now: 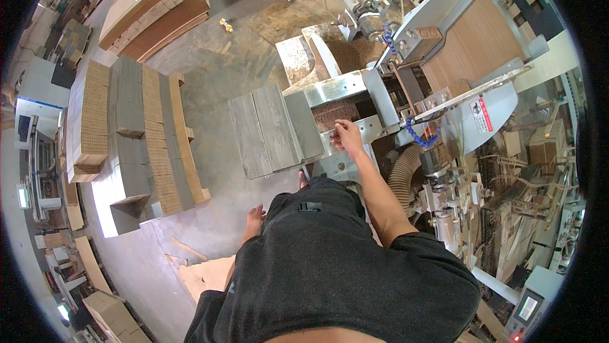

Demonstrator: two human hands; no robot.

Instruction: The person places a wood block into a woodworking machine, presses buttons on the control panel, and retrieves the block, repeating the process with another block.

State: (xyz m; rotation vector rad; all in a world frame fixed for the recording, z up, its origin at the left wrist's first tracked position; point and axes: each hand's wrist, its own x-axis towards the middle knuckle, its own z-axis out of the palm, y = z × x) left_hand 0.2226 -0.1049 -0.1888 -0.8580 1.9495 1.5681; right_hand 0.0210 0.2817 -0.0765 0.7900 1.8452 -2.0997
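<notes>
Over the metal rail (pixel 356 132) of a machine I hold my right hand (pixel 347 137), its fingers loosely bent and a little apart, with nothing visible in them. My left hand (pixel 254 219) hangs low beside my left hip, fingers apart, touching no object that I can see. Left of the right hand lie grey wood-grain panels (pixel 269 128) side by side. A plainer grey panel (pixel 303 124) sits between them and the machine, at the end of its rails. What supports the panels is hidden beneath them.
A tall stack of grey panels (pixel 129 133) stands on the left. Larger brown boards (pixel 152 3) are piled at the far left. The machine's curved guard (pixel 466 32), a ribbed hose (pixel 405 171) and blue coiled tubing (pixel 422 137) are at my right. Scrap sheet (pixel 206 276) lies on the floor.
</notes>
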